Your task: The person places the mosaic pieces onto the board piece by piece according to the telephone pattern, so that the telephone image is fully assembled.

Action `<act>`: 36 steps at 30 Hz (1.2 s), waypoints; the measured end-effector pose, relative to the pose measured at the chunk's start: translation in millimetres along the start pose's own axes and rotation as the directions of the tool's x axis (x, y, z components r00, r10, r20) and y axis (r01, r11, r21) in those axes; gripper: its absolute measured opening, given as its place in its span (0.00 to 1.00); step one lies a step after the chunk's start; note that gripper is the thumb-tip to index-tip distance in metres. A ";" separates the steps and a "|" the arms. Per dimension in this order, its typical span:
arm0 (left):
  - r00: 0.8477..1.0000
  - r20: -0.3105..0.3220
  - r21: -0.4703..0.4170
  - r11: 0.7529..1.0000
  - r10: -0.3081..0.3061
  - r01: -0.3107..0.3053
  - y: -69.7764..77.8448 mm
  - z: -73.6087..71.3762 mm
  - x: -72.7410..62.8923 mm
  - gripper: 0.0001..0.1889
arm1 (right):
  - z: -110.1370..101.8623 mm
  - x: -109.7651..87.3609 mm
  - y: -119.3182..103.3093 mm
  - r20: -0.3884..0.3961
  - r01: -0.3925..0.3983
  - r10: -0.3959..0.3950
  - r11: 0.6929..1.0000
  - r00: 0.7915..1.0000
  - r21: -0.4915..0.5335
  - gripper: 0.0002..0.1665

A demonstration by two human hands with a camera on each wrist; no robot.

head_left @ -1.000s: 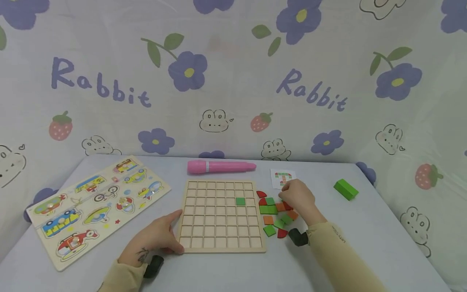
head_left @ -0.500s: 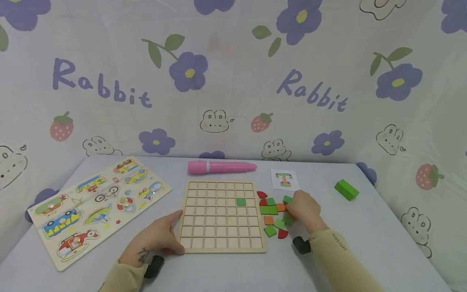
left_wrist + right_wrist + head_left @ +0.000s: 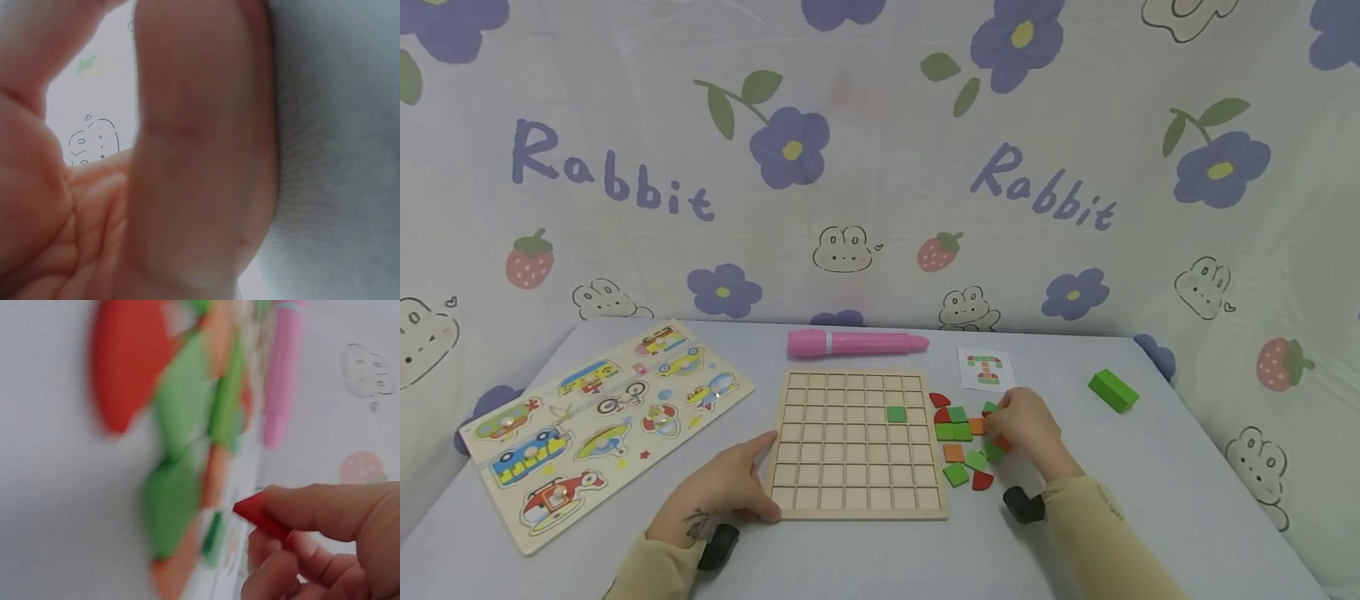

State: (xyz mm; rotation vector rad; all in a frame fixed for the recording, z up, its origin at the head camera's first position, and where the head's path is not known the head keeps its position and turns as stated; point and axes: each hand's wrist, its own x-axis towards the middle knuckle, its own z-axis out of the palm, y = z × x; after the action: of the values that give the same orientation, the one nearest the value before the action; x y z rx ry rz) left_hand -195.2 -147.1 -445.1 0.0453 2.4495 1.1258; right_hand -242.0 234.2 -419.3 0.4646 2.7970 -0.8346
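A wooden grid board [image 3: 857,515] lies flat in the head view, with one green square tile [image 3: 896,414] in a cell at its upper right. My left hand [image 3: 722,487] touches the board's left edge, thumb near the front corner, fingers extended. Over the loose pieces right of the board is my right hand [image 3: 1028,427]. Its thumb and fingers pinch a red tile [image 3: 259,514], plain in the right wrist view, partly covered by the fingers. Below lie green tiles [image 3: 175,506], orange tiles [image 3: 953,453] and red quarter-circle pieces [image 3: 982,481]. The left wrist view is mostly filled by the hand.
A pattern card [image 3: 986,369] lies beyond the right hand. Behind the board is a pink pen-like stick [image 3: 859,343]. A picture puzzle board [image 3: 606,433] with vehicles sits at the left, and a green block [image 3: 1113,391] at the far right.
My right hand has come back from beside the card to the loose pieces, uncovering the card. A red tile now shows between its fingers. The left hand stays at the board.
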 end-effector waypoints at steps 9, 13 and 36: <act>1.000 0.016 0.025 0.999 0.026 -0.026 -2.5 -1.5 0.6 0.59 | 8.3 4.0 -40.4 0.059 0.054 -0.088 0.900 0.994 0.432 0.17; 0.998 0.032 0.028 0.998 0.049 -0.050 -4.7 -1.3 -0.4 0.59 | 19.4 8.0 -54.1 0.123 0.012 -0.092 0.844 0.988 0.536 0.18; 0.992 0.049 0.010 0.993 0.115 -0.116 -9.4 -6.6 3.7 0.57 | 61.1 24.0 -95.9 0.056 0.054 -0.082 0.920 0.995 0.387 0.08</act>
State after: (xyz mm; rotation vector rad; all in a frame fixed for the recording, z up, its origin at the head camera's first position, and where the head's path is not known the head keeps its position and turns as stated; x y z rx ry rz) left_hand -199.8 -157.3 -449.6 0.2182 2.4374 1.1440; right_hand -292.5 129.8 -427.9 0.3847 2.5949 -1.4004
